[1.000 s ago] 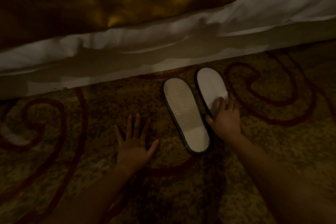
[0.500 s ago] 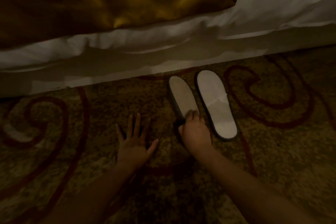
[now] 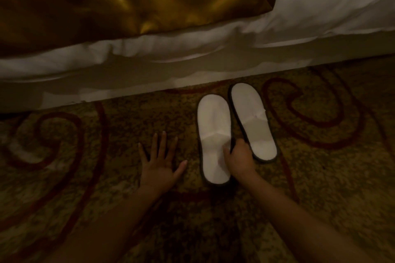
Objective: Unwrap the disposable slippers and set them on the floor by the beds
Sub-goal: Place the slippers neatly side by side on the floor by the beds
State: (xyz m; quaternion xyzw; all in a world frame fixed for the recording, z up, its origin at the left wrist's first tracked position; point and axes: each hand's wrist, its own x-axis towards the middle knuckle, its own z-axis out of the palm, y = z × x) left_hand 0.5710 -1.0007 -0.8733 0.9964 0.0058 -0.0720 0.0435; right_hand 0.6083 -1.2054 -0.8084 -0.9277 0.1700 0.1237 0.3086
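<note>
A: Item one, floor?
B: Patterned carpet (image 3: 106, 156), mottled gold-brown with dark red swirls. Dim light throughout.

A: Item two, slippers?
B: Two white disposable slippers, unwrapped, flat on the carpet, side by side, toes toward the bed. Left slipper (image 3: 213, 126): dark-edged sole, toe strap creased, heel end nearest the camera. Right slipper (image 3: 249, 109): set slightly farther forward, toe just short of the bed skirt, strap folded with a small raised corner at its outer edge. Narrow gap between the two, nearly touching along the inner edges.

A: Item three, hands?
B: Left hand (image 3: 159, 164): spread wide, palm down, flat on the carpet just left of the left slipper, holding nothing. Right hand (image 3: 240, 156): curled at the inner edge of the left slipper near the heel half, thumb resting on its white insole, other fingers tucked into the gap between the slippers. Firm pinch or mere touch: cannot tell.

A: Item four, bed?
B: White bedding (image 3: 320, 6) hanging over the edge, pale bed skirt (image 3: 128, 83) down to the carpet, gold satin runner (image 3: 128, 0) across the top left.
</note>
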